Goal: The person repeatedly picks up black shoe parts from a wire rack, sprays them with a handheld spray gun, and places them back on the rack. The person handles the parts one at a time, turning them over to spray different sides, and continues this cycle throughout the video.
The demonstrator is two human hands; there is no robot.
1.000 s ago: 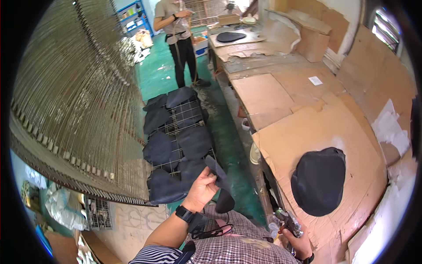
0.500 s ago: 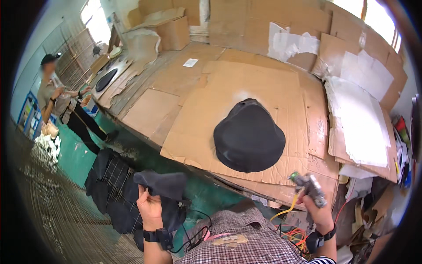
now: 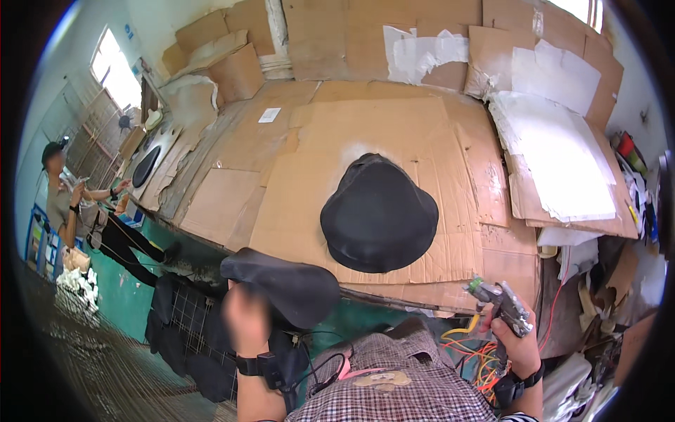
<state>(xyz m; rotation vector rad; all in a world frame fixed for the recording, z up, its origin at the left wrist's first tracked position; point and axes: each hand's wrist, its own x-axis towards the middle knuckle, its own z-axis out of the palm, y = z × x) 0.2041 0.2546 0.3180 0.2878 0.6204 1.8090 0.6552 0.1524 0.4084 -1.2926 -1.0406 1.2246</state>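
Note:
My left hand (image 3: 247, 320) is closed on the edge of a black saddle-shaped piece (image 3: 288, 285), raised in front of the table's near edge. The hand is blurred in part, and the piece hides some of its fingers. In my right hand (image 3: 517, 344) is a grey metal spray gun (image 3: 508, 309) with a green part at its front and a yellow hose (image 3: 460, 325) running off it. Between the two hands, farther away on the cardboard, sits a larger rounded black piece (image 3: 380, 214), its narrower end pointing away from me.
Flattened cardboard (image 3: 295, 204) covers the table. White sheets (image 3: 555, 155) lie over a raised board at right. More black pieces (image 3: 190, 337) hang on a wire rack at lower left. Orange hoses (image 3: 485, 362) tangle below. Another person (image 3: 77, 204) stands at the far left.
My left hand has raised the black saddle-shaped piece toward the table and turned its broad face more into view. The right hand, with the spray gun, has shifted slightly right. The view has turned somewhat.

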